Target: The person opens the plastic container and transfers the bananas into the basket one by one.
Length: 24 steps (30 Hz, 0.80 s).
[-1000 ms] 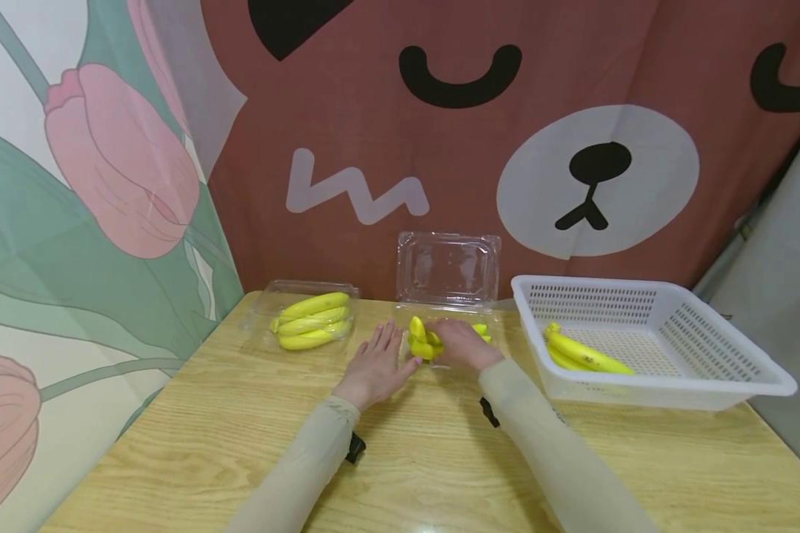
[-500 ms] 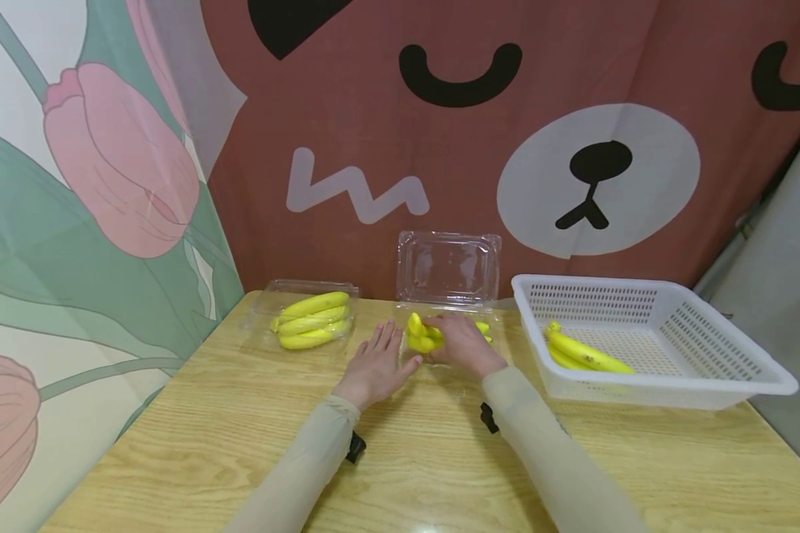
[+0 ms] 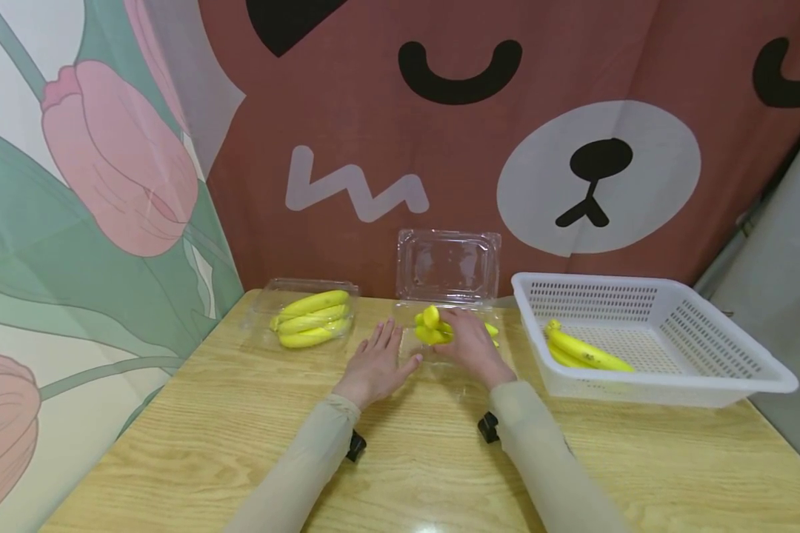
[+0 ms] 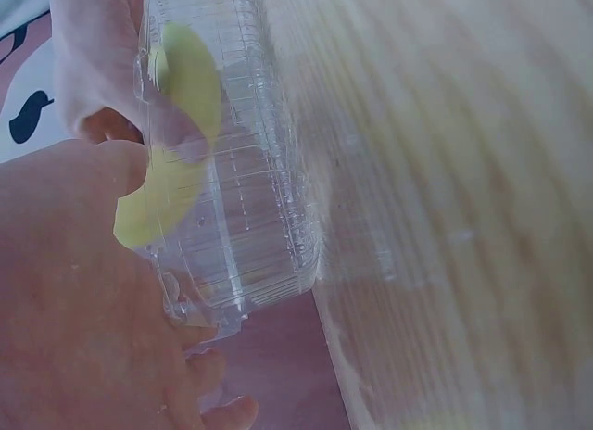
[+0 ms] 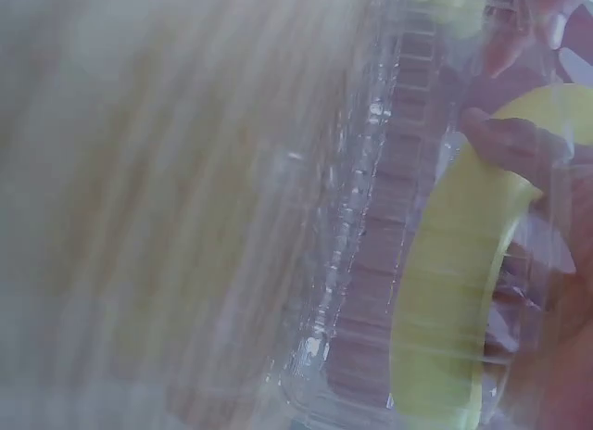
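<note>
In the head view my right hand reaches into the open clear plastic clamshell box and grips a yellow banana. More yellow shows under and beside the fingers; the hand hides much of it. Through the clear wall in the right wrist view, my thumb lies across a banana. My left hand has its fingers straight, at the near left side of the same box. In the left wrist view it is close to the box wall, and the right thumb presses a banana inside.
At the left stands another clear box with several bananas. A white perforated basket on the right holds bananas against its left side. Everything is on a wooden table against a printed curtain.
My right hand has shifted slightly to the right inside the box, and the banana it grips has turned and moved with it. The left hand has stayed in place.
</note>
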Available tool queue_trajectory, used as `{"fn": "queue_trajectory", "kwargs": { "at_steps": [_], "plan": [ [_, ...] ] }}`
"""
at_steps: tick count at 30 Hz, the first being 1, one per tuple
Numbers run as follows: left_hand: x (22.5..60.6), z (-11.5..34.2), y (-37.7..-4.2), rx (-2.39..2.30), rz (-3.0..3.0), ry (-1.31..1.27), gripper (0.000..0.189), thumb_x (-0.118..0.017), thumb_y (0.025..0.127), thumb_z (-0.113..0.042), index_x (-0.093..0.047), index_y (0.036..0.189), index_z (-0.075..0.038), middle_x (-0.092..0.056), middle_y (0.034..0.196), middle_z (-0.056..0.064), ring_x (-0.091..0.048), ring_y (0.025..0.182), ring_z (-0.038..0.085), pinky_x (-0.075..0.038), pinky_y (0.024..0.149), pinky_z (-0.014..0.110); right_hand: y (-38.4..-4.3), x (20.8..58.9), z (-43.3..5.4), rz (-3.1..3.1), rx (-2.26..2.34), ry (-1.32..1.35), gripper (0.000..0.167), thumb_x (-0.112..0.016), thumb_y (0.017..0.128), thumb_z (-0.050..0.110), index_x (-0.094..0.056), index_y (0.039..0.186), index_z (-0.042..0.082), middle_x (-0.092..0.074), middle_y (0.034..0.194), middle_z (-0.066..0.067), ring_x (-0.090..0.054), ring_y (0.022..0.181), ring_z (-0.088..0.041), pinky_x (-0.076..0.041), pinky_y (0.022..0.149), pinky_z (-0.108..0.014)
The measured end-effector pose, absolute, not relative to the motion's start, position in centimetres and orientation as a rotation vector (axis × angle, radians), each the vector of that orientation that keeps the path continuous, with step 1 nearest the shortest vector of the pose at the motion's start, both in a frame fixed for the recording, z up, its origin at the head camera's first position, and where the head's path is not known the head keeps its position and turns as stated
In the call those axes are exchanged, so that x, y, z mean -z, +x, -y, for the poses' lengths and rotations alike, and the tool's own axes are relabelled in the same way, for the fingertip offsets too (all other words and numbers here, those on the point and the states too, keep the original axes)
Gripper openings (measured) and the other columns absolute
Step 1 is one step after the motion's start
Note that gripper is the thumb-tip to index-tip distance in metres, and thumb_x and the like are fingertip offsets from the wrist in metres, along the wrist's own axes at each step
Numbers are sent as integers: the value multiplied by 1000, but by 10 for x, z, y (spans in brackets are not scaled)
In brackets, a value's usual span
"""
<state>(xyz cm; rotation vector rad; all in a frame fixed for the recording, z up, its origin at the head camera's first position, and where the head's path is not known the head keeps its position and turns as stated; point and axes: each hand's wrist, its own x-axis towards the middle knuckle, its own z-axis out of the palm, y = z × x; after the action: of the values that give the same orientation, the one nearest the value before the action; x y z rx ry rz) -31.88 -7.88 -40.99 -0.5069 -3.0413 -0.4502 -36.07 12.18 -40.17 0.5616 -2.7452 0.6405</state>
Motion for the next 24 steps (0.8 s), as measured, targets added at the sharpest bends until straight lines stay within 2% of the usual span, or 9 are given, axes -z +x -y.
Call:
{"fn": "queue_trajectory", "kwargs": {
  "at_steps": [4, 10, 17, 24],
  "plan": [
    [410, 79, -319, 451, 3040, -505, 79, -32, 101, -61, -19, 157, -6, -4, 164, 10, -5, 149, 27, -16, 118, 51, -355, 401, -122, 2701, -662, 547, 71, -87, 75, 23, -57, 137, 4, -54, 137, -19, -47, 125, -39, -35, 108, -54],
    [409, 79, -318, 450, 3042, -501, 81, -31, 101, -62, -19, 157, -5, -4, 163, 10, -5, 149, 27, -16, 118, 50, -349, 397, -123, 2662, -670, 544, 71, -88, 74, 25, -58, 136, 5, -55, 135, -16, -47, 125, -36, -36, 107, -53],
    [409, 79, -318, 429, 3052, -490, 81, -30, 100, -63, -18, 157, -6, -3, 164, 9, -3, 149, 26, -16, 118, 50, -343, 391, -126, 2648, -615, 552, 70, -87, 75, 30, -60, 135, 7, -55, 135, -16, -47, 125, -36, -33, 109, -54],
    [410, 79, -319, 434, 3042, -505, 79, -34, 101, -59, -21, 157, -4, -6, 164, 12, -8, 149, 30, -18, 117, 51, -337, 386, -130, 2616, -575, 581, 72, -87, 74, 31, -59, 135, 7, -57, 133, -16, -48, 125, -36, -31, 110, -55]
  ]
}}
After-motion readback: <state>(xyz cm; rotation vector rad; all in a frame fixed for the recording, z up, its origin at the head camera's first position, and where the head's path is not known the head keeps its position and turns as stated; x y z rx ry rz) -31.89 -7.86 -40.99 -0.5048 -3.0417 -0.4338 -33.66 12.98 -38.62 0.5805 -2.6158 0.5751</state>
